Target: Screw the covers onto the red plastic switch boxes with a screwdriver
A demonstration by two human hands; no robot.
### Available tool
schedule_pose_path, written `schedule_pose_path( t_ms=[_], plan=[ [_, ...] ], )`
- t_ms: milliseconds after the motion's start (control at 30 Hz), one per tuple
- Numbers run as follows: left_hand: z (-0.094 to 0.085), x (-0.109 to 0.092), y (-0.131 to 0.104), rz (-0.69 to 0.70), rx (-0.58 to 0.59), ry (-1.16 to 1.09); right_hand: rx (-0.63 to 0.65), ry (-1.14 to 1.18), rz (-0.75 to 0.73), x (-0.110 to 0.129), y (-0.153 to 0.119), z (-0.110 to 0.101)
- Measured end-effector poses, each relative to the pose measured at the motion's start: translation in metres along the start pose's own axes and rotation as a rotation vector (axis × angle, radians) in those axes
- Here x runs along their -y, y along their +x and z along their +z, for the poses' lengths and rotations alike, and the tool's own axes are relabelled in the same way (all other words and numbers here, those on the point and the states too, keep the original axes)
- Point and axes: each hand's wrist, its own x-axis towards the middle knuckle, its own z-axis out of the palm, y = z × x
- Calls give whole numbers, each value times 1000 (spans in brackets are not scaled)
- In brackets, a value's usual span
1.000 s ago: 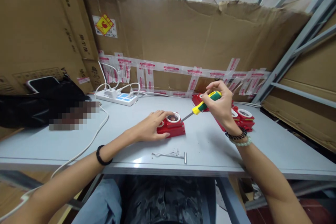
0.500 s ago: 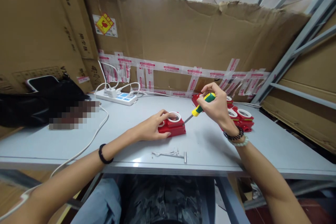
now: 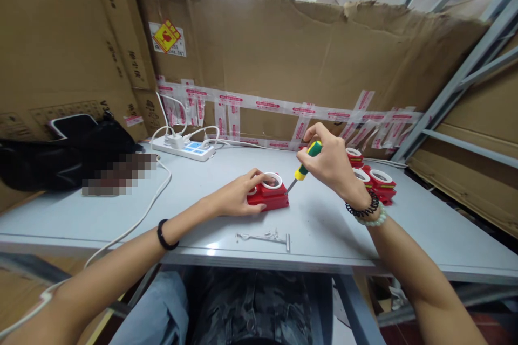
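Observation:
A red box-shaped housing with white rings on top (image 3: pixel 277 200) sits on the grey table. My left hand (image 3: pixel 243 192) grips it from the left, fingers over the top and thumb along the near side. In my right hand (image 3: pixel 326 157) is a screwdriver (image 3: pixel 307 160) with a green and yellow handle, tilted, its tip at the right end of the housing. What the tip touches is too small to make out. Nearer the table's front edge lies a metal T-handle tool (image 3: pixel 287 242) beside small loose bits (image 3: pixel 272 234).
More red housings with white rings (image 3: pixel 382 186) stand at the right, partly behind my right hand. A white power strip (image 3: pixel 184 148) with plugs and cables lies at the back left. A black bag (image 3: pixel 52 159) with a phone (image 3: pixel 75 125) is further left. Cardboard (image 3: pixel 263 48) walls the back.
The screwdriver's handle has turned a little and stands slightly steeper, and my right fingers have shifted on it. The whole view has moved slightly; my left hand keeps its grip on the housing.

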Motion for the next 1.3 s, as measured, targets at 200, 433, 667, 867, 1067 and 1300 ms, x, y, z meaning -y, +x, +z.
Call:
schedule_pose_path(
  t_ms=[200,433,667,867,1067,1300],
  plan=[
    [0,0,-1,31,-4,-36,178,-521,-41,29,12,-5],
    [0,0,-1,46,4,0,578,-269,-204,28,33,-23],
    [-2,1,-2,46,19,-13,873,-190,-289,25,52,-39],
    [-2,2,-2,29,27,-3,800,-657,-165,45,53,-38],
    [-3,3,-2,42,21,-17,898,-540,-235,53,58,-37],
    [-3,3,-1,8,24,-22,960,-375,-400,32,58,-50]
  ],
)
